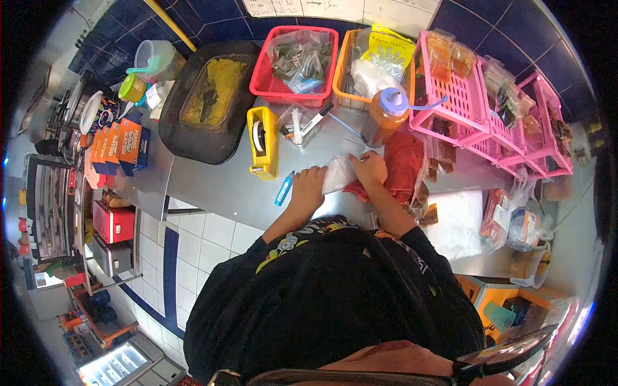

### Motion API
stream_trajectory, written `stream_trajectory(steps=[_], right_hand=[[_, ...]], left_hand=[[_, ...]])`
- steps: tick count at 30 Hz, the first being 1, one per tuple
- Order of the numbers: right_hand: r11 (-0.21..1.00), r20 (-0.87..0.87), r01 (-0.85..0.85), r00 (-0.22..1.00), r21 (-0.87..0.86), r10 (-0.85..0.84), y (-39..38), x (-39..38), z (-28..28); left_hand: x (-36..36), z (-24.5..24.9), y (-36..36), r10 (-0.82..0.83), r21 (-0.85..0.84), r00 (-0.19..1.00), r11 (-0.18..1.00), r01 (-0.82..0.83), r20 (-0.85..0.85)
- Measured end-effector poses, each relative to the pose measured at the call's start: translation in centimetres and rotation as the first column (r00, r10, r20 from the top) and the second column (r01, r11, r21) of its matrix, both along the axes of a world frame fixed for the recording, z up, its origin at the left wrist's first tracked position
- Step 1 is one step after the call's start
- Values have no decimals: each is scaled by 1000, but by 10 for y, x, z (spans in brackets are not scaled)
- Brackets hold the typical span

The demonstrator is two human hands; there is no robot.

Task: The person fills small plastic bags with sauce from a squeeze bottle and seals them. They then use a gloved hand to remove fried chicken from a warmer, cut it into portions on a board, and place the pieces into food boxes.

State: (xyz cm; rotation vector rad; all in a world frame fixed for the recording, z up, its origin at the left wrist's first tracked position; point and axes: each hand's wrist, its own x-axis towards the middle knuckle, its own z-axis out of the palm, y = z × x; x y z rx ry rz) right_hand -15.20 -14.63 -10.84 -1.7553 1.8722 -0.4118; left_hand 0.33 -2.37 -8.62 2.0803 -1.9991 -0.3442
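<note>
A small clear plastic bag [337,175] with pale contents lies between my hands on the steel counter. My left hand [308,185] is closed on its left side, fingers together. At its upper right edge, my right hand [369,170] pinches the plastic; the fingertips partly hide what they hold. A blue tool [284,188], perhaps a cutter, rests just left of my left hand. Beyond it stands a yellow tape dispenser [262,145]. A red cloth [404,168] lies beside and under my right hand, below a squeeze bottle [386,116] of brown liquid with a purple cap.
At the back are a black tray [168,122] with yellow crumbs, a red basket [261,87] of packets and an orange basket [346,100]. Pink racks [460,109] hold sachets at right. White plastic sheets [456,222] lie at the right front. Orange boxes [133,145] stand left.
</note>
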Motion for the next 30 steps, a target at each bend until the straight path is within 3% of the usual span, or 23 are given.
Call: stream_trajectory(steps=[3, 6, 9, 10, 11, 12, 15, 16, 19, 22, 24, 27, 29, 30], right_hand=[[999, 143, 43, 989, -7, -42, -6, 7, -16], [943, 315, 23, 945, -333, 88, -3, 2, -20], [906, 701, -124, 595, -405, 395, 5, -6, -10], [924, 790, -320, 502, -208, 352, 11, -12, 16], [859, 865, -512, 425, -15, 268, 19, -22, 58], [715, 917, -681, 368, 156, 151, 25, -27, 81], [744, 823, -667, 411, -22, 392, 31, -31, 84], [778, 831, -628, 417, -30, 369, 32, -33, 86], [850, 851, -522, 413, -72, 326, 32, -35, 95], [885, 863, -449, 395, -120, 317, 36, -34, 96], [910, 865, -396, 404, -127, 296, 42, -32, 92], [960, 751, -147, 599, -236, 277, 52, -22, 86], [773, 448, -188, 723, -606, 527, 49, -25, 95], [741, 417, -268, 687, -615, 595, 50, -27, 100]], left_hand=[[2, -6, 0, -6, 66, 1000, 998, 6, -5], [2, -4, 1, 1, 95, 1000, 995, -2, 11], [11, 9, -1, -90, -1, 938, 995, 95, -334], [11, 18, -3, -50, 10, 798, 998, 70, -600], [10, 28, -5, -4, 31, 583, 998, 50, -812], [9, 38, -6, 43, 58, 314, 998, 38, -949], [18, 60, -15, 53, 228, 441, 907, 354, -896], [11, 60, -12, 22, 119, 317, 950, 289, -948], [-5, 73, -10, 68, 119, 235, 970, 212, -970], [-8, 69, -8, 122, 163, 138, 926, 342, -983], [-15, 62, -4, 163, 192, 121, 936, 296, -979], [-19, 56, 1, 161, 174, 79, 961, 215, -984], [-18, 50, 4, 107, 117, 65, 978, 176, -992], [-17, 48, 5, 64, 74, 67, 984, 165, -996]])
